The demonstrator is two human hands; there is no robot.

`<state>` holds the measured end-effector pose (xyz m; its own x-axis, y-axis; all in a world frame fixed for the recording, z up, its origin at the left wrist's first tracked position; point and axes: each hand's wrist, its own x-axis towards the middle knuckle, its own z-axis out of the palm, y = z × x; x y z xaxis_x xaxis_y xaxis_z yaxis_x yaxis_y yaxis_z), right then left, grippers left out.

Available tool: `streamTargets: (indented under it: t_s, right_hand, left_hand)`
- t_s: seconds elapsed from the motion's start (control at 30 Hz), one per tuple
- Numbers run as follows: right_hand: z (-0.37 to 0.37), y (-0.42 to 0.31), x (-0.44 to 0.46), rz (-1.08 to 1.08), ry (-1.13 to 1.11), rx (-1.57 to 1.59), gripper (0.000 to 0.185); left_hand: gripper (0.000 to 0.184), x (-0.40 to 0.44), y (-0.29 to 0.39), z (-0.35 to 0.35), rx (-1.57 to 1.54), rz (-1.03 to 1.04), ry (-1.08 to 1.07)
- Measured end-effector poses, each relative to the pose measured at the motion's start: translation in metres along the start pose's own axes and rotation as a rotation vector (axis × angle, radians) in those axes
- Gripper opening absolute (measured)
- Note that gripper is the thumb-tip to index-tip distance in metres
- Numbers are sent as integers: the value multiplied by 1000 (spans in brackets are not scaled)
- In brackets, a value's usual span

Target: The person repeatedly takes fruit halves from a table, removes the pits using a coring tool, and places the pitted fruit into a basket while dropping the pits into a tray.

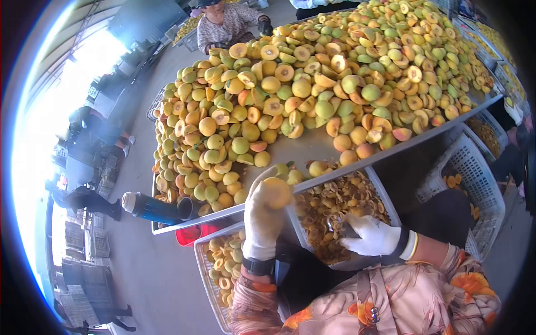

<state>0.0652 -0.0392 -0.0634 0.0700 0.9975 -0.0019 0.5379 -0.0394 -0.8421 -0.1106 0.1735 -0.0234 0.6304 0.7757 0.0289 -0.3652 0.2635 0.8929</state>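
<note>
My left hand (263, 215), in a white glove, is raised at the table's near edge with its fingers round a yellow-orange fruit (276, 192). To the right, my right hand (371, 235), also gloved in white, is over a bin (391, 195) of brown-orange scraps (335, 206). Its fingers are closed round a small tool, partly hidden, with a metal part showing. Beyond both hands, halved and whole fruits (301, 88) are heaped on the metal table (304, 148). Below my left hand stands a white crate (204, 268) of halved fruits.
A blue bottle (151, 207) and a dark cup (187, 209) stand at the table's near left corner, above a red container (195, 233). White baskets (466, 167) are at the right. A person (229, 25) works across the table; others are at the left and right edges.
</note>
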Motion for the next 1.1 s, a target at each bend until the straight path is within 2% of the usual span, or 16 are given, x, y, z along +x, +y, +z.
streamTargets:
  t_s: [0.07,0.23,0.4,0.53,0.73,0.83,0.93,1.0,1.07,1.1]
  right_hand:
    - [1,-21,0,-90,114,-13,37]
    - [-5,-54,-18,-173,287,83,36]
    - [-3,-60,-47,-206,317,113,33]
    - [0,-65,-63,-265,361,69,32]
    - [-4,-73,-77,-238,264,160,30]
    - [-10,-75,-78,-366,240,170,36]
    - [-7,-69,-73,-367,149,241,40]
    - [-9,-71,-70,-505,227,245,43]
    - [-15,-70,-71,-430,98,307,46]
    - [-19,-66,-73,-288,-65,366,47]
  left_hand:
    - [50,-21,-19,29,144,79,12]
    - [60,-67,-24,95,59,82,73]
    - [43,-100,-30,128,127,170,148]
    - [40,-116,-35,141,189,279,169]
    - [38,-132,-17,166,309,358,216]
    - [40,-135,-18,164,310,359,213]
    - [39,-135,-16,166,350,385,197]
    - [39,-135,-10,166,298,338,144]
    - [41,-132,-7,163,274,302,91]
    - [42,-129,-7,162,261,287,63]
